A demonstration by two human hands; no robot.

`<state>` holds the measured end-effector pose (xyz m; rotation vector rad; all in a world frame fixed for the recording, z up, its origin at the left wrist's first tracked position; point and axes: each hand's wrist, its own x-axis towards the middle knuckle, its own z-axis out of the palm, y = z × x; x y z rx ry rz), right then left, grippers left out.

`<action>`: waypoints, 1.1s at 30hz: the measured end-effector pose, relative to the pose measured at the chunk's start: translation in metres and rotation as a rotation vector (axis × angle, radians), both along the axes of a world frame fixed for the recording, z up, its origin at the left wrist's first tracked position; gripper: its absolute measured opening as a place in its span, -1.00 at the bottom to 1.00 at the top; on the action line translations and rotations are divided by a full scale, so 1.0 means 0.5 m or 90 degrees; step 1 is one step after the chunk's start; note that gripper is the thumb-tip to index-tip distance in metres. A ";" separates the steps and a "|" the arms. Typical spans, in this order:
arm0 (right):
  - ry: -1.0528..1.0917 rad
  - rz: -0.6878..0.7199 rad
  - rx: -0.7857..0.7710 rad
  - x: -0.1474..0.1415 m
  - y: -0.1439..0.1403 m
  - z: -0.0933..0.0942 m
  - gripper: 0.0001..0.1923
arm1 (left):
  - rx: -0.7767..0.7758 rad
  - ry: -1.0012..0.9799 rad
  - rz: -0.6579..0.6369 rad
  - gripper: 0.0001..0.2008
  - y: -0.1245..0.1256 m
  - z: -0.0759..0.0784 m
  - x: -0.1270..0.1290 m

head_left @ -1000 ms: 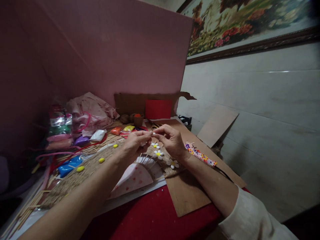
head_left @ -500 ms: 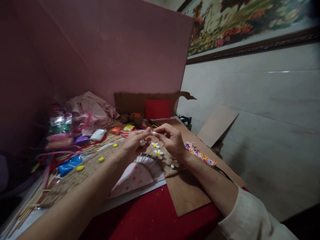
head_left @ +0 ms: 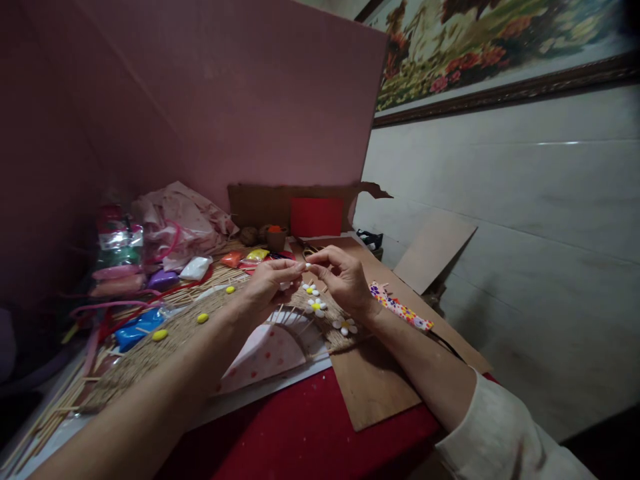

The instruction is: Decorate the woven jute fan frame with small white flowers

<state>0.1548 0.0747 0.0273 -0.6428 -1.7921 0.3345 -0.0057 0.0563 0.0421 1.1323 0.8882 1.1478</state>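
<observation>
Both hands' fingertips point(head_left: 301, 266) pinch one white bit point(head_left: 308, 266).

The scene is viewed from one head-worn camera, aimed forward and down, close over the hands point(head_left: 310, 280) and the desk point(head_left: 300, 433).

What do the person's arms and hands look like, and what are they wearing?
Both hands are bare, with no gloves, rings or watch visible. The left hand ends a forearm that is uncovered right to the frame edge. The right hand has a bare forearm too, but a loose off-white sleeve is pushed up near the elbow. The fingers look slim; the dim light hides the nails.
</observation>
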 end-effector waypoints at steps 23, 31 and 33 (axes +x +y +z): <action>0.066 -0.076 -0.022 0.008 0.007 0.004 -0.87 | 0.235 0.839 0.252 -0.82 0.032 -0.059 0.016; 0.068 -0.068 -0.020 0.008 0.005 0.005 -0.87 | 0.221 0.838 0.254 -0.81 0.023 -0.060 0.015; 0.068 -0.068 -0.020 0.008 0.005 0.006 -0.87 | 0.221 0.837 0.256 -0.82 0.022 -0.062 0.015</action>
